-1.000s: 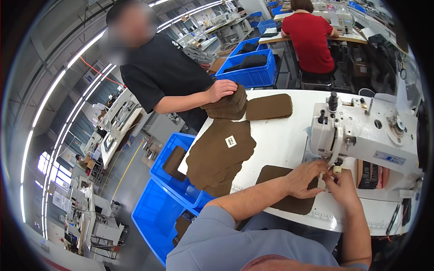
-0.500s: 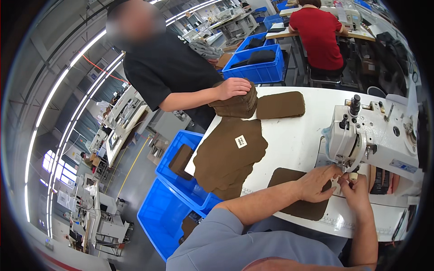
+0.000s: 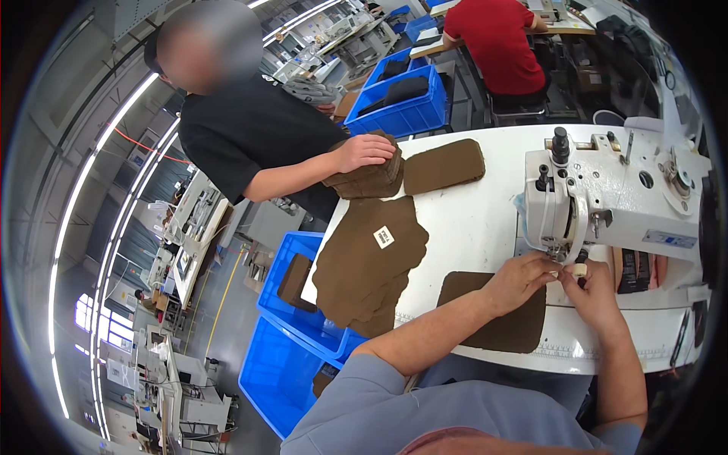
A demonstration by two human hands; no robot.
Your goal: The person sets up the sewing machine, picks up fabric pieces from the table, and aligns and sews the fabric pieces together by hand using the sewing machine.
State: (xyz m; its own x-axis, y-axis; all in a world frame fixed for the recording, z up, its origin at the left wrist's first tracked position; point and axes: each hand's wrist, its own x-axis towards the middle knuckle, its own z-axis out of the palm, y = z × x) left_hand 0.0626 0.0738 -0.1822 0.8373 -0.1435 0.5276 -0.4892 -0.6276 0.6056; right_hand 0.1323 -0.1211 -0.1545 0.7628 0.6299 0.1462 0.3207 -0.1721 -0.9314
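Observation:
At the head of a white sewing machine (image 3: 614, 199), my left hand (image 3: 522, 284) and my right hand (image 3: 593, 294) meet with bent fingertips just below the needle area. Both hands look pinched. What lies between the fingers is too small to make out, perhaps thread. A small pale round part (image 3: 579, 270) sits by my right fingertips. Under my left forearm lies a brown rounded fabric panel (image 3: 500, 330) on the white table (image 3: 479, 227), partly covered by the arm.
Left of centre spreads a pile of brown cut pieces (image 3: 364, 262) with a white label (image 3: 384, 237). A co-worker's hand (image 3: 365, 154) rests on a brown stack (image 3: 371, 184), beside another flat stack (image 3: 446, 167). Blue bins (image 3: 262, 360) stand at the table's left edge.
The whole view has shifted a little, moving the scene left and up. My left fingers have come slightly down from the needle area, closer to my right fingertips. The co-worker's hand stays on the stack.

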